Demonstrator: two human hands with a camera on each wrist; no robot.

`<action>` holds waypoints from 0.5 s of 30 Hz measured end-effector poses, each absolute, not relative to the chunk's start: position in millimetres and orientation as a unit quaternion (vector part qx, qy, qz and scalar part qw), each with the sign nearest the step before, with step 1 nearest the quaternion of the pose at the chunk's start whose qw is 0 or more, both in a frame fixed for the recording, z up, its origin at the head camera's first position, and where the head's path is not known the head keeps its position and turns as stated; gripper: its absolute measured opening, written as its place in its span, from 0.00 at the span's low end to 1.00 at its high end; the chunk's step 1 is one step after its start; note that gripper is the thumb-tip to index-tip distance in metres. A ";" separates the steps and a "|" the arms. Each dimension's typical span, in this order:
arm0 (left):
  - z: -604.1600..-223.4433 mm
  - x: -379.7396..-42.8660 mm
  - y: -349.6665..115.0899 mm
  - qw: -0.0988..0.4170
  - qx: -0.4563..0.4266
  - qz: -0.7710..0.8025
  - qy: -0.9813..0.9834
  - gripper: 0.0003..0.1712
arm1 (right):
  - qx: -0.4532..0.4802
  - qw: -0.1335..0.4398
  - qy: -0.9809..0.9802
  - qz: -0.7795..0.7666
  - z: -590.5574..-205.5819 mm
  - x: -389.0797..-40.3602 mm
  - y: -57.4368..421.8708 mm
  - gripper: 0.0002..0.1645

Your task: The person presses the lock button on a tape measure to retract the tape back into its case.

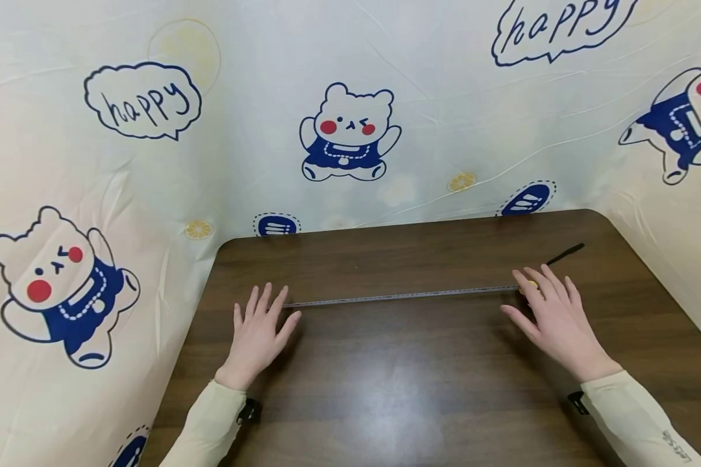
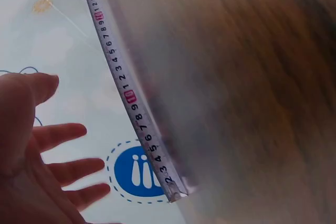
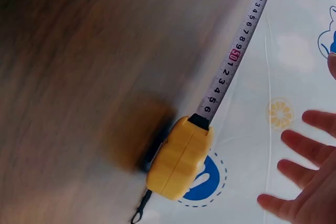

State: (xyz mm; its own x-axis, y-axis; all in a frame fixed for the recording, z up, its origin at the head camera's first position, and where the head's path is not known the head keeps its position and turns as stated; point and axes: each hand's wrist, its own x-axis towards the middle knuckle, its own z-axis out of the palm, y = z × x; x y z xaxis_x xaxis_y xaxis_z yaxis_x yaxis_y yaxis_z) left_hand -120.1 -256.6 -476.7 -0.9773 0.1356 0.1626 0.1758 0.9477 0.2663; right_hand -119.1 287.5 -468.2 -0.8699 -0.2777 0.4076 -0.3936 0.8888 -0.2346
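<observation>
A yellow tape measure (image 3: 181,156) stands on the table with its pale blade (image 1: 397,297) drawn out straight to the left. In the head view the right hand (image 1: 561,324) covers most of the case, and a black wrist strap (image 1: 566,253) sticks out beyond it. The right wrist view shows that hand's fingers (image 3: 310,148) spread and apart from the case. My left hand (image 1: 257,337), fingers spread, is at the blade's free end. A metal hook (image 2: 176,198) tips the blade in the left wrist view, apart from the left fingers (image 2: 76,166). Neither hand holds anything.
The brown wooden table (image 1: 385,389) has rounded far corners. A pale cloth (image 1: 257,130) printed with cartoon bears and "happy" bubbles hangs behind it and at both sides. Black bands (image 1: 248,410) show at both wrists below light sleeves.
</observation>
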 end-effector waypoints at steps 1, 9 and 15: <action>-477.5 -121.2 -257.6 0.079 -0.083 -0.146 -0.983 0.36 | 0.187 0.194 -0.950 0.159 -467.9 -119.9 288.8 0.40; -478.0 -127.5 -268.0 0.133 -0.110 -0.162 -0.971 0.21 | 0.215 0.222 -0.934 0.179 -472.5 -127.2 304.4 0.28; -477.1 -130.5 -276.9 0.137 -0.115 -0.157 -0.971 0.18 | 0.198 0.185 -0.944 0.187 -480.0 -131.6 319.8 0.26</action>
